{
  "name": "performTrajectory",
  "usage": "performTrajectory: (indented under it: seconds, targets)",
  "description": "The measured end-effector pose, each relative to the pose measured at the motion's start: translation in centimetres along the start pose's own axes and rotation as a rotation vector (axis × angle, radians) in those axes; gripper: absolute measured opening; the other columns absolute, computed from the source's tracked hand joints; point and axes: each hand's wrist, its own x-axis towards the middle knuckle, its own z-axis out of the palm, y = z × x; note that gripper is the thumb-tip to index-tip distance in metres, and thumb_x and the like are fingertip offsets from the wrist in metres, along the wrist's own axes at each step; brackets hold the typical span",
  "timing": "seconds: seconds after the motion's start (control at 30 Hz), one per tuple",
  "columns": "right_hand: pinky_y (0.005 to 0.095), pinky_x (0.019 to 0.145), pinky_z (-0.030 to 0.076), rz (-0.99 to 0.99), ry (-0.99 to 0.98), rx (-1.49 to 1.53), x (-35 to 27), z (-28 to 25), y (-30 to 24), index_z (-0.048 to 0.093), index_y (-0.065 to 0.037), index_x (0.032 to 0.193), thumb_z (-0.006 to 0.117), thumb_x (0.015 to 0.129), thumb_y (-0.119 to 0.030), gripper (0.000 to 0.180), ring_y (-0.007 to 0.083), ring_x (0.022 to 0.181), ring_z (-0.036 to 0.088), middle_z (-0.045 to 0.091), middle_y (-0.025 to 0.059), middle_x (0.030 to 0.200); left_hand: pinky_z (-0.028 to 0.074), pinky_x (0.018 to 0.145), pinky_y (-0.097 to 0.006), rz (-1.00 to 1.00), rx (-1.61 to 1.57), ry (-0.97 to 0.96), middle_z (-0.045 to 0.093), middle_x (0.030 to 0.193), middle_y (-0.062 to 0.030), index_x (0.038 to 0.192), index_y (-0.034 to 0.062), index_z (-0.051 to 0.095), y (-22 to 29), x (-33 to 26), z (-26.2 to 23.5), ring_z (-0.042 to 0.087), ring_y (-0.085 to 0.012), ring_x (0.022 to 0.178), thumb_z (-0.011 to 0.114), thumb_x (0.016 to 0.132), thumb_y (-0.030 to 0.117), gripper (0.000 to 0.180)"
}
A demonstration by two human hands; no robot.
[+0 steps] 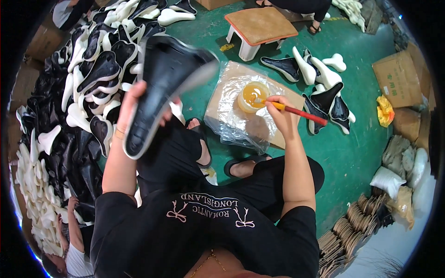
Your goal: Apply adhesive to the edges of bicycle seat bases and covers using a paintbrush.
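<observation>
Left hand (139, 99): grip clamped on a black moulded bicycle saddle with pale rim (160, 88), held tilted above the lap, nose down. Right hand (278, 109): grip closed on a red-and-yellow-handled brush (296, 111), tip in a round tub of amber glue (252, 96). Tub stands on a plastic-wrapped cardboard sheet (232, 125) on the green floor (361, 153). Heap of black and white saddles (92, 69) along the floor's left edge; tan-topped stool (259, 25) beyond the cardboard's far edge.

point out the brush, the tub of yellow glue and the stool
brush (301, 112), head view, on its red handle
tub of yellow glue (250, 96), head view, on the tub's rim
stool (259, 24), head view, on its tan seat top
</observation>
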Motion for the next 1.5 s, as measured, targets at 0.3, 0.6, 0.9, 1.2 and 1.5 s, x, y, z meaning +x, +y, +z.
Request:
performTrajectory:
  seconds: [0.3, 0.6, 0.9, 1.2, 1.5]
  targets:
    - [0.0252, 0.068, 0.050, 0.206, 0.188, 0.628, -0.4, -4.5, -4.0, 0.062, 0.001, 0.092, 0.063, 0.086, -0.003, 0.007, 0.0119, 0.072, 0.061, 0.063, 0.0057, 0.084, 0.057, 0.075, -0.028, -0.393, 0.365, -0.080, 0.059, 0.116, -0.0180, 0.137, -0.0043, 0.033, -4.1, 2.9, 6.2, 0.067, -0.0186, 0.086, 0.056, 0.082, 0.019, 0.064]
    - [0.0203, 0.063, 0.046, 0.047, -0.013, 0.488, -0.6, -5.3, -3.8, 0.063, 0.000, 0.086, 0.068, 0.080, -0.002, 0.008, 0.0072, 0.071, 0.057, 0.063, 0.0023, 0.082, 0.050, 0.086, -0.026, -0.483, 0.440, -0.107, 0.059, 0.117, -0.0156, 0.135, -0.0048, 0.037, -4.4, 4.5, 7.2, 0.063, -0.0162, 0.098, 0.058, 0.081, 0.020, 0.063]
    - [0.0238, 0.069, 0.046, -0.112, -0.102, 0.254, 0.2, -6.8, -6.4, 0.062, 0.000, 0.082, 0.065, 0.077, 0.003, 0.007, 0.0124, 0.077, 0.058, 0.062, 0.0068, 0.085, 0.043, 0.095, -0.026, -0.416, 0.467, -0.162, 0.052, 0.127, -0.0115, 0.146, -0.0002, 0.025, -3.9, 4.9, 5.7, 0.054, -0.0129, 0.109, 0.056, 0.083, 0.019, 0.072]
    - [0.0221, 0.065, 0.044, 0.016, -0.034, 0.219, 0.0, -6.1, -7.4, 0.061, 0.000, 0.078, 0.065, 0.076, -0.001, 0.004, 0.0098, 0.073, 0.056, 0.061, 0.0045, 0.081, 0.030, 0.107, -0.030, -0.126, 0.807, -0.172, 0.043, 0.138, -0.0094, 0.144, -0.0012, 0.026, -3.8, 5.2, 5.5, 0.041, -0.0172, 0.125, 0.065, 0.074, 0.014, 0.082]
    - [0.0216, 0.060, 0.045, 0.078, -0.132, 0.348, -0.1, -5.5, -6.2, 0.064, -0.001, 0.079, 0.065, 0.075, -0.005, 0.006, 0.0077, 0.067, 0.057, 0.062, 0.0022, 0.075, 0.035, 0.103, -0.033, 0.148, 1.193, -0.138, 0.048, 0.133, -0.0135, 0.144, 0.0014, 0.029, -5.5, 5.6, 5.2, 0.046, -0.0202, 0.121, 0.071, 0.067, 0.014, 0.088]
